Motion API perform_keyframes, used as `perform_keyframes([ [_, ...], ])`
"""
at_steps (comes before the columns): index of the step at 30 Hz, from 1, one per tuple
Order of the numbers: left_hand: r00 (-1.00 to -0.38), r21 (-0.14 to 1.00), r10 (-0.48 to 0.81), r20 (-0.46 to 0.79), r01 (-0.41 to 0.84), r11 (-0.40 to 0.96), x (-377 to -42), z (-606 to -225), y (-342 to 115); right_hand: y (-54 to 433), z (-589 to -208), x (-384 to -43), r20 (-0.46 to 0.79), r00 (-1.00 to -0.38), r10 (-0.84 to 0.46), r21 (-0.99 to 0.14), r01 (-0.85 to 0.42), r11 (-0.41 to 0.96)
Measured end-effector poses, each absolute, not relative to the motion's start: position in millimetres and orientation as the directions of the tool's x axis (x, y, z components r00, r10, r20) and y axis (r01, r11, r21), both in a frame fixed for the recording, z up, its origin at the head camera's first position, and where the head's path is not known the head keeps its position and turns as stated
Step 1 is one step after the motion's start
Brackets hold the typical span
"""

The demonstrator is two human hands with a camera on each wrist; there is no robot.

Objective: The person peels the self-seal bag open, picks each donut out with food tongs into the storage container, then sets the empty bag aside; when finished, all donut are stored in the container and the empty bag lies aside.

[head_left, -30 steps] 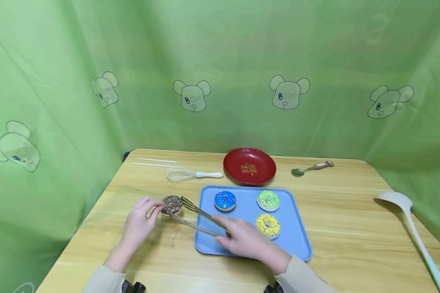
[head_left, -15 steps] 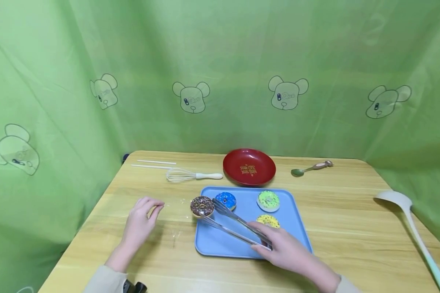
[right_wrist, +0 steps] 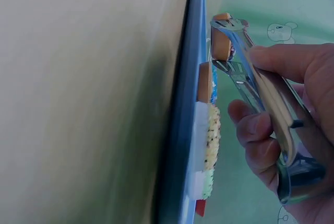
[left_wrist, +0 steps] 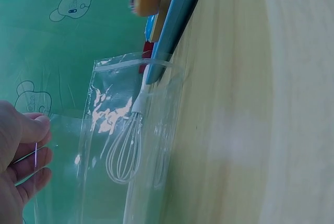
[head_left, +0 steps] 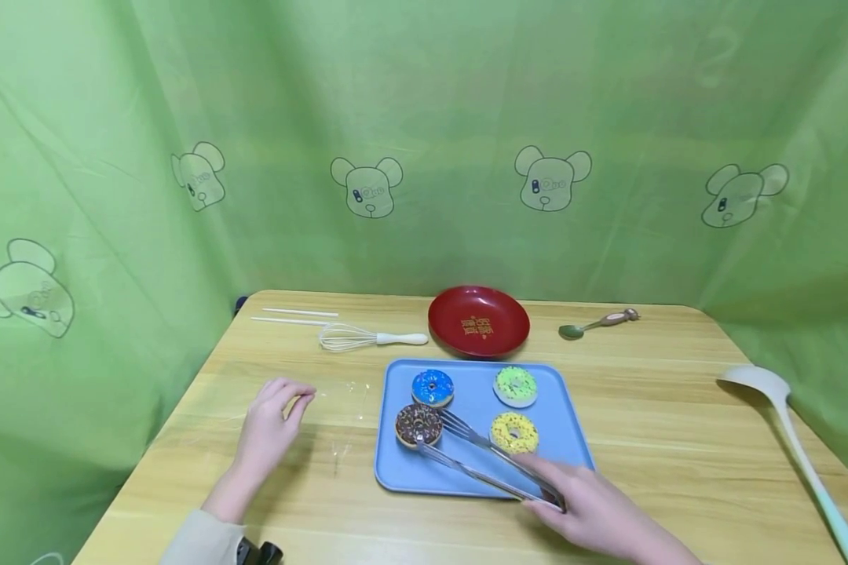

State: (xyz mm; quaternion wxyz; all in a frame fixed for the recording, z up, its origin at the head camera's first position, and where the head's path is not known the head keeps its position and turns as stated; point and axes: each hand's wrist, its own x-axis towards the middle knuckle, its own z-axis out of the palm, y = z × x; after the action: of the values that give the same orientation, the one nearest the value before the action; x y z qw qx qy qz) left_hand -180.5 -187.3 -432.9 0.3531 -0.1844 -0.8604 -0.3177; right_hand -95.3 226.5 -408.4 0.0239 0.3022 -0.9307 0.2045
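Note:
My right hand grips metal tongs, whose tips hold a chocolate sprinkled doughnut. In the right wrist view this doughnut hangs a little above the blue tray, near its left side. On the tray sit a blue doughnut, a green doughnut and a yellow doughnut. Left of the tray, my left hand pinches the edge of a clear plastic bag between thumb and fingers. The bag's open end faces the tray.
Behind the tray stands a red plate. A white whisk and two white sticks lie at the back left. To the right are a small spoon and a long ladle. Green curtains surround the table.
The tongs have carried the chocolate doughnut rightward from beside my left hand to over the tray's left side. My right hand moved right and nearer me. The left hand stayed with the bag.

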Motion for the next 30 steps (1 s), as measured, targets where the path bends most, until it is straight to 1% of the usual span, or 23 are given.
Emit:
perform_keyframes([
  [9, -0.693, 0.43, 0.093, 0.715, 0.541, 0.723, -182.1, -434.3, -186.3, 232.5, -410.3, -95.6, 0.016, -0.84, -0.542, -0.417, -0.498, 0.76],
  [11, -0.695, 0.433, 0.091, 0.713, 0.538, 0.723, -182.5, -434.8, -186.3, 233.7, -409.8, -95.9, -0.005, -0.846, -0.533, -0.421, -0.481, 0.768],
  [14, -0.696, 0.434, 0.092, 0.712, 0.539, 0.722, -182.9, -434.9, -186.1, 237.1, -408.0, -96.0, 0.001, -0.841, -0.54, -0.426, -0.489, 0.761],
  [17, -0.698, 0.436, 0.095, 0.71, 0.541, 0.719, -183.1, -433.8, -186.0, 242.0, -405.3, -96.0, 0.044, -0.833, -0.552, -0.426, -0.515, 0.744],
  [21, -0.695, 0.431, 0.101, 0.712, 0.545, 0.719, -183.0, -430.9, -185.4, 251.4, -400.8, -96.4, 0.098, -0.828, -0.552, -0.482, -0.525, 0.702],
  [23, -0.694, 0.425, 0.106, 0.712, 0.546, 0.722, -183.4, -429.2, -184.9, 257.5, -398.5, -96.9, 0.113, -0.837, -0.536, -0.524, -0.508, 0.683],
  [28, -0.709, 0.41, 0.129, 0.693, 0.535, 0.738, -185.0, -426.5, -182.9, 277.5, -395.9, -99.4, 0.226, -0.87, -0.437, -0.54, -0.486, 0.687],
  [30, -0.718, 0.412, 0.134, 0.683, 0.529, 0.742, -184.9, -425.7, -182.1, 286.9, -397.5, -102.0, 0.293, -0.871, -0.396, -0.521, -0.492, 0.698],
])
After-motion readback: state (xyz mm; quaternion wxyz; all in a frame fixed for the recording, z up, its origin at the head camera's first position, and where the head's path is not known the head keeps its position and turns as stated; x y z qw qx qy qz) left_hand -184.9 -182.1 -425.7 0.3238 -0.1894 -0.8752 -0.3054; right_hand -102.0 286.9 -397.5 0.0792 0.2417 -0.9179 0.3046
